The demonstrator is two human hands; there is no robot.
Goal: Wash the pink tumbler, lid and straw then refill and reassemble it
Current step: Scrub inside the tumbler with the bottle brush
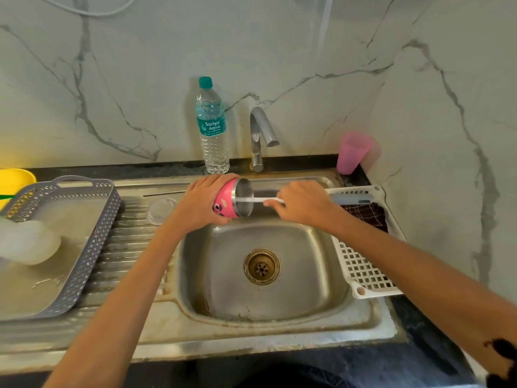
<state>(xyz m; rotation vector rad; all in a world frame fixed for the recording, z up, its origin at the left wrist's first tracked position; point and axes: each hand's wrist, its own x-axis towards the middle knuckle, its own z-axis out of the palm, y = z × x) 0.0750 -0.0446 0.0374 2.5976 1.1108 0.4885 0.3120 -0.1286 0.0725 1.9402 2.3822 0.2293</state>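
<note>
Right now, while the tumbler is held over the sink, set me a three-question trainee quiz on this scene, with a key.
1. True or false: the left hand holds the pink tumbler tipped sideways over the sink, open mouth toward the right hand.
2. Where is the clear round lid? A) on the tumbler B) on the draining board C) in the white basket
3. Fill in: the right hand pinches a thin white rod whose far end reaches into the tumbler's ____.
Key: 1 true; 2 B; 3 mouth.
</note>
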